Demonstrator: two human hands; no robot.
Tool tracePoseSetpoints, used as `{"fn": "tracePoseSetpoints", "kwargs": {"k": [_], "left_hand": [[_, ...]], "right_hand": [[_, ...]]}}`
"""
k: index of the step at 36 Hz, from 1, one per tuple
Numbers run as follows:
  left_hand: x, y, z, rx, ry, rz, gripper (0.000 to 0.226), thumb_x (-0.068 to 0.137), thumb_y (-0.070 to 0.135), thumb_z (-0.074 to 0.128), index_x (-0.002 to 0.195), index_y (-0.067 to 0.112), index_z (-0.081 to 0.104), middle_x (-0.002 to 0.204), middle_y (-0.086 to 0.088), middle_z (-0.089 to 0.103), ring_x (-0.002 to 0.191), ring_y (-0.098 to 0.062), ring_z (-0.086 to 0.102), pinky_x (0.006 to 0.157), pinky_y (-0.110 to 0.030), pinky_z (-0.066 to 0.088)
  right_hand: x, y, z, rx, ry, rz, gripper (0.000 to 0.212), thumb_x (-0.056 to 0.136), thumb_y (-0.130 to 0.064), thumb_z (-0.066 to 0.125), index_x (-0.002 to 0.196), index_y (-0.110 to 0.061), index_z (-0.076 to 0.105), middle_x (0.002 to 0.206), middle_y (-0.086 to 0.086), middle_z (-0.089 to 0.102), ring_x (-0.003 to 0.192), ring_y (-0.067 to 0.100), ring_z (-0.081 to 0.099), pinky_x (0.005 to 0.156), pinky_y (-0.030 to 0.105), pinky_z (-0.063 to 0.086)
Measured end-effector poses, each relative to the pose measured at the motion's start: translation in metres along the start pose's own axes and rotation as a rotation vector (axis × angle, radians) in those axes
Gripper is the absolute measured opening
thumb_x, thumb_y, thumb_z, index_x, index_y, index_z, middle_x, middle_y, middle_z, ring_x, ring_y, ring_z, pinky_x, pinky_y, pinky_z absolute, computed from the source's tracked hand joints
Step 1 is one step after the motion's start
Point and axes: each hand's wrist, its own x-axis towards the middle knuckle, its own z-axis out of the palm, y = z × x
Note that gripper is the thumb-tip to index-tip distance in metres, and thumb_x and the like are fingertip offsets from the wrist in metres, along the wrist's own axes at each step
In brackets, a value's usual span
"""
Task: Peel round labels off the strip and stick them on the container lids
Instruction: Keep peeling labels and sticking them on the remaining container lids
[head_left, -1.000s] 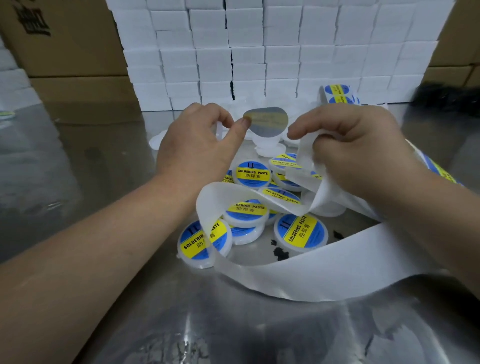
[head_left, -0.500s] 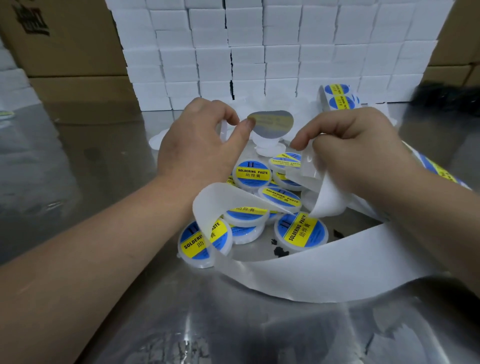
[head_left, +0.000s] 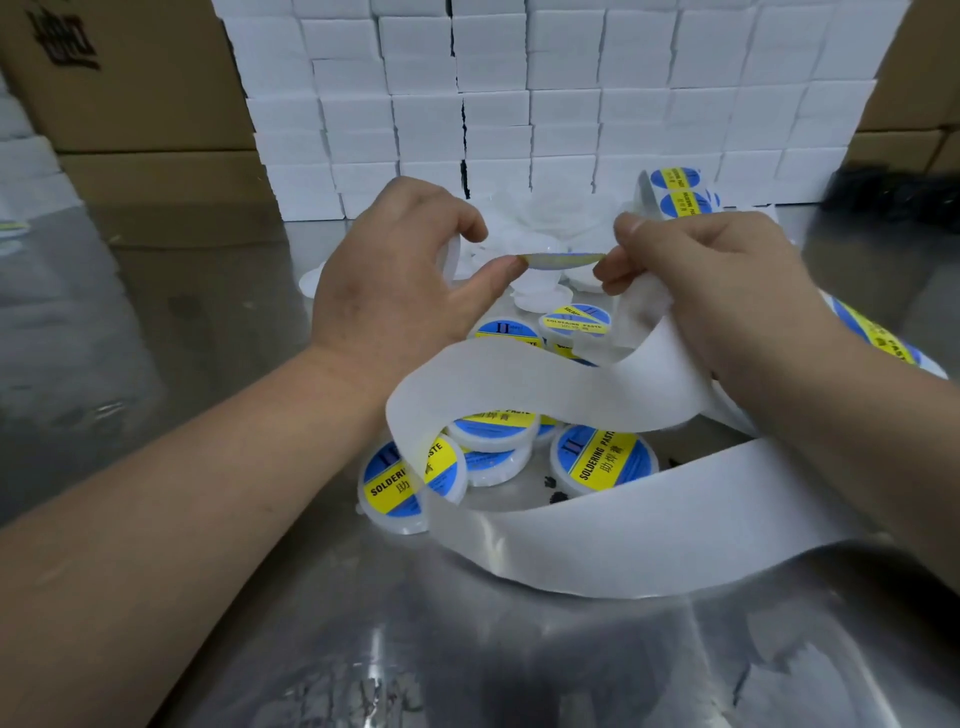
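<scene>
— Step in hand?
— Between peel and stick, by the look of it. Held the round label (head_left: 563, 258) clear of the strip (head_left: 597, 400), edge-on to the camera, above the pile and not yet on any lid.
— Gripped how?
— Touched at one edge by the thumb tip of the left hand (head_left: 395, 280), pinched at the other by the fingertips of the right hand (head_left: 717, 291). Kept the left fingers curled round a white piece, probably a bare container (head_left: 451, 257), mostly hidden. Clamped the strip under the right hand as well, with the empty loop sagging over the labelled containers (head_left: 602, 462) down to the metal table (head_left: 467, 649).
— Next move?
— Probably called for bringing a lid up to the label, centring it and pressing from the middle outward to trap no crease. Glue side impossible to tell.
— Changed from a second before?
— Faced the camera then as a grey disc, hanging from the left thumb alone, with the right hand apart from it. Tipped flat since. Closed the gap too, right fingertips now on the far edge. Raised the strip's loop higher over the pile. Left alone: the label roll (head_left: 675, 195), the unlabelled containers (head_left: 537, 301) behind, the wall of white boxes (head_left: 519, 104).
</scene>
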Motion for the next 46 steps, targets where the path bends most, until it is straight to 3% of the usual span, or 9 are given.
{"fn": "tracePoseSetpoints", "kwargs": {"k": [3,7,12,18,31,35,39,41,46], "left_hand": [[0.0,0.0,-0.001,0.019,-0.026,0.026,0.037,0.075,0.034,0.067,0.089,0.0,0.066,0.096,-0.017,0.063,0.093,-0.03,0.058,0.076,-0.019,0.033],[-0.001,0.002,-0.002,0.02,-0.046,0.029,0.037,0.073,0.033,0.068,0.088,-0.001,0.065,0.096,-0.018,0.063,0.093,-0.031,0.059,0.076,-0.023,0.036],[-0.001,0.004,-0.003,0.04,-0.055,0.058,0.036,0.072,0.03,0.07,0.087,-0.002,0.066,0.095,-0.019,0.063,0.092,-0.032,0.059,0.076,-0.026,0.039],[-0.001,0.004,-0.003,0.066,-0.056,0.093,0.037,0.072,0.03,0.07,0.089,-0.002,0.065,0.097,-0.018,0.062,0.095,-0.032,0.058,0.078,-0.028,0.039],[0.002,-0.006,0.005,0.065,-0.055,0.08,0.023,0.076,0.008,0.066,0.096,-0.003,0.06,0.102,-0.018,0.057,0.098,-0.025,0.051,0.078,-0.02,0.033],[0.005,-0.009,0.01,-0.155,-0.009,-0.134,0.019,0.089,0.012,0.053,0.106,0.008,0.058,0.098,0.005,0.05,0.083,0.0,0.041,0.069,-0.004,0.03],[0.008,-0.003,0.01,-0.68,0.016,-0.506,0.019,0.099,0.02,0.038,0.112,0.029,0.05,0.105,0.01,0.059,0.105,-0.007,0.058,0.094,-0.022,0.045],[0.009,0.001,0.009,-0.871,-0.008,-0.599,0.019,0.1,0.022,0.035,0.112,0.03,0.048,0.106,0.005,0.063,0.106,-0.013,0.061,0.084,-0.031,0.054],[0.007,0.007,0.009,-1.116,-0.212,-0.671,0.021,0.1,0.026,0.034,0.099,0.032,0.054,0.102,-0.003,0.065,0.074,-0.014,0.068,0.054,-0.029,0.056]], "right_hand": [[0.0,0.0,0.0,-0.021,0.016,-0.005,0.028,0.082,-0.035,0.059,0.06,-0.022,0.07,0.063,-0.014,0.067,0.058,-0.004,0.054,0.051,0.011,0.039],[0.0,-0.001,0.001,-0.036,0.018,0.005,0.022,0.081,-0.031,0.062,0.064,-0.017,0.069,0.048,-0.017,0.058,0.041,-0.004,0.046,0.04,0.008,0.031],[0.001,0.0,0.001,0.031,0.014,0.048,0.026,0.08,-0.037,0.062,0.061,-0.021,0.07,0.064,-0.011,0.068,0.06,0.004,0.055,0.061,0.024,0.042],[0.001,-0.001,0.002,-0.014,0.031,0.036,0.02,0.076,-0.029,0.066,0.059,-0.017,0.067,0.056,-0.01,0.06,0.044,0.001,0.046,0.039,0.009,0.032],[0.004,0.003,0.002,-0.02,0.009,0.024,0.022,0.079,-0.02,0.065,0.058,-0.022,0.064,0.041,-0.014,0.051,0.035,-0.002,0.042,0.035,0.009,0.031],[0.004,0.003,0.001,-0.006,-0.001,-0.003,0.019,0.08,-0.024,0.065,0.061,-0.023,0.066,0.041,-0.015,0.052,0.035,-0.002,0.042,0.035,0.009,0.03],[0.002,0.002,0.004,0.041,-0.09,-0.011,0.019,0.079,-0.022,0.067,0.06,-0.024,0.067,0.05,-0.013,0.059,0.045,-0.001,0.047,0.046,0.014,0.038],[0.001,0.003,0.005,0.061,-0.13,-0.015,0.019,0.079,-0.021,0.068,0.06,-0.024,0.067,0.054,-0.013,0.063,0.05,0.0,0.05,0.051,0.015,0.041],[0.0,0.003,0.007,0.07,-0.233,-0.017,0.02,0.077,-0.022,0.069,0.057,-0.028,0.069,0.058,-0.013,0.065,0.055,0.001,0.054,0.06,0.02,0.045]]}}
